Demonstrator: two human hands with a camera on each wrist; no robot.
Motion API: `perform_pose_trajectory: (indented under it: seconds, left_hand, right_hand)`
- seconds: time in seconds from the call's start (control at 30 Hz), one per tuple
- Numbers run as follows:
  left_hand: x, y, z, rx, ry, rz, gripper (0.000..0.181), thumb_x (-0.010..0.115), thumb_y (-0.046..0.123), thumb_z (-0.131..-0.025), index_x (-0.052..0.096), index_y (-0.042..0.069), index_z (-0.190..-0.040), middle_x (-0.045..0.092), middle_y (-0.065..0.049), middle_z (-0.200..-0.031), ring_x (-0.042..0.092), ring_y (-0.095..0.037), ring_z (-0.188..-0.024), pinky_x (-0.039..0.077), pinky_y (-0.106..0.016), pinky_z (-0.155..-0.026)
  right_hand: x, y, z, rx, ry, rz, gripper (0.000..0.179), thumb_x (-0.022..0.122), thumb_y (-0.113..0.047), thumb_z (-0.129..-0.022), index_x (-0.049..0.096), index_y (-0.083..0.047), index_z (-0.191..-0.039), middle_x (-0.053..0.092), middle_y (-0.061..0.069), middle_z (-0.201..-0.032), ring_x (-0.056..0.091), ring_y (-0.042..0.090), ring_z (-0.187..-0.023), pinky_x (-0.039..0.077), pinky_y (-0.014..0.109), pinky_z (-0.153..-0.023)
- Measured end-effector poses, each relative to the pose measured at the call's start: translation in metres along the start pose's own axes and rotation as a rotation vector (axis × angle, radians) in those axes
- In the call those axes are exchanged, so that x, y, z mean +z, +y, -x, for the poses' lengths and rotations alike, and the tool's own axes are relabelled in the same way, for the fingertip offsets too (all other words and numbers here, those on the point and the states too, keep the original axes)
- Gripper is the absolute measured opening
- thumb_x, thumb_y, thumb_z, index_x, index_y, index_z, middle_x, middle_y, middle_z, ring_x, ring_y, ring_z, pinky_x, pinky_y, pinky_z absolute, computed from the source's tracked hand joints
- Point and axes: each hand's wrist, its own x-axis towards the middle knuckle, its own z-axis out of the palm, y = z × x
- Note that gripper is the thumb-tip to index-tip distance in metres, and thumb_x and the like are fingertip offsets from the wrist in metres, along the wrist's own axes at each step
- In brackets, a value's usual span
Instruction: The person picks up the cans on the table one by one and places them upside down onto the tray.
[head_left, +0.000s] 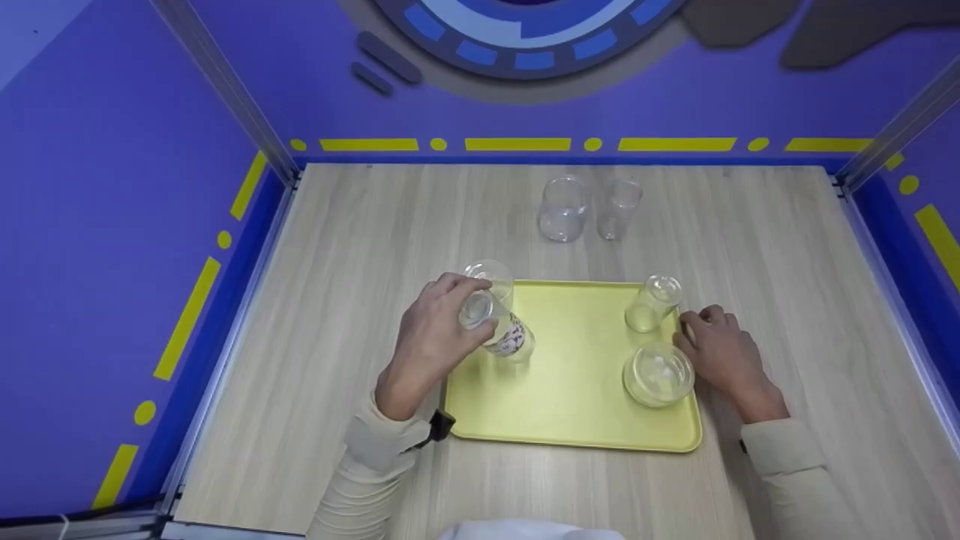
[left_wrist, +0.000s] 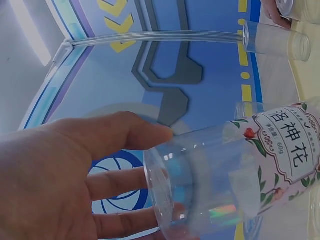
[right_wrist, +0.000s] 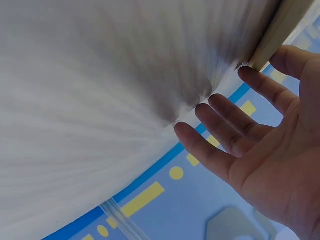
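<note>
My left hand grips the upper end of a clear jar between thumb and fingers, over the left part of the yellow tray. Flowers and Chinese characters decorate the jar's label in the left wrist view. Just behind that hand, another clear container stands at the tray's back left corner, partly hidden. My right hand is at the tray's right edge, thumb and index finger touching the rim. In the right wrist view its fingers are fairly straight, the tips down at the pale tabletop.
On the tray's right side stand a tall clear jar and a wide, low clear jar. Farther back on the wooden table are a clear wide jar and a slimmer clear glass. Blue panels enclose the table.
</note>
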Motion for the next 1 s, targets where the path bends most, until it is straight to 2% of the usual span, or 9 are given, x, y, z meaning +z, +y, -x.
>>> perform_pose_trajectory:
  seconds: [0.5, 1.0]
  left_hand:
    - [0.0028, -0.0015, -0.0008, -0.012, -0.051, -0.15, 0.043, 0.087, 0.021, -0.081, 0.077, 0.014, -0.123, 0.072, -0.008, -0.116, 0.068, -0.033, -0.099, 0.058, -0.05, -0.072]
    - [0.0103, -0.0002, -0.0013, -0.01, -0.101, -0.208, 0.044, 0.09, 0.02, -0.079, 0.077, 0.013, -0.121, 0.07, -0.01, -0.115, 0.067, -0.034, -0.1, 0.059, -0.051, -0.071]
  right_hand:
    - [0.001, 0.0015, 0.0013, -0.007, 0.002, -0.015, 0.034, 0.058, -0.023, -0.107, 0.06, -0.002, -0.134, 0.05, 0.035, -0.128, 0.051, 0.057, -0.116, 0.046, 0.077, -0.081]
    - [0.001, 0.0008, 0.0009, 0.021, -0.052, -0.028, 0.035, 0.053, -0.026, -0.11, 0.057, -0.004, -0.137, 0.047, 0.036, -0.133, 0.046, 0.059, -0.122, 0.044, 0.079, -0.085]
